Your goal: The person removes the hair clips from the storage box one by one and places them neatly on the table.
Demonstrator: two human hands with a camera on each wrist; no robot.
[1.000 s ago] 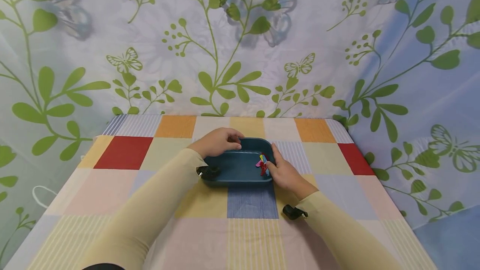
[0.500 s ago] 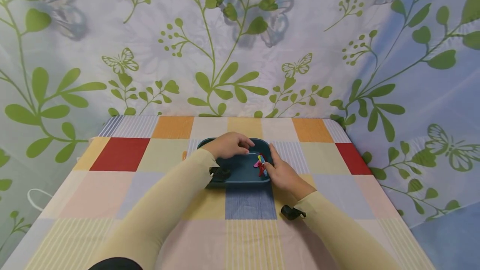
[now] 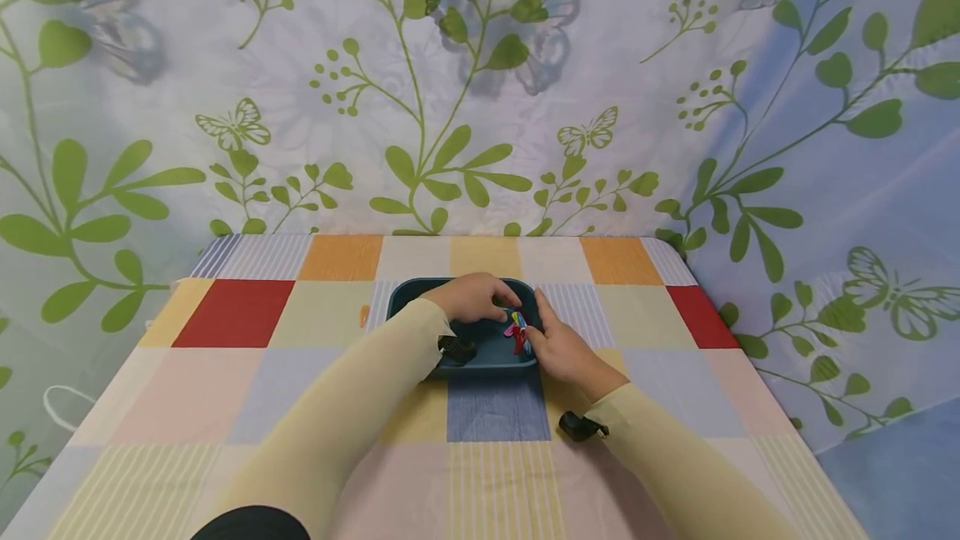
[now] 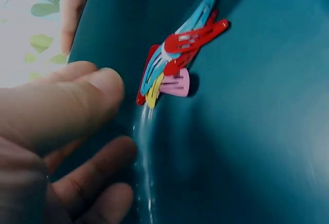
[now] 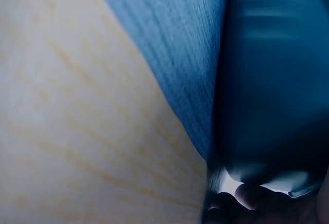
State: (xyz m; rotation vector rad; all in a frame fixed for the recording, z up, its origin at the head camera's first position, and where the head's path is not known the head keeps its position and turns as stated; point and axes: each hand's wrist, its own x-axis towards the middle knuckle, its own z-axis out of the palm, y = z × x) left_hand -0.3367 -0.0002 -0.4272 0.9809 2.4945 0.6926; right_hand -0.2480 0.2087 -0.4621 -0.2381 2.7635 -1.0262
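Leaf-print fabric backdrop (image 3: 637, 107) is hanging behind a patchwork-clothed counter (image 3: 498, 486); multicoloured metal-look hair clips (image 3: 517, 333) are lying heaped in a dark-teal rect. plastic-look tray (image 3: 487, 371), at its R end. R hand (image 3: 570, 350) is clamping that end's wall; L hand (image 3: 471, 298) is hovering by the clips, thumb & fingertips apart, nothing btwn. For a clean pick, should prob. be pinching the topmost red clip (image 4: 198, 37) only, w/ R hand bracing the tray

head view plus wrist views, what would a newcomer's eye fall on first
Probably the bright hair clips, heaped at the right end of the dark teal tray, with the left hand close by. After that, likely the patchwork tablecloth beneath the tray and the leaf-print backdrop behind the table.
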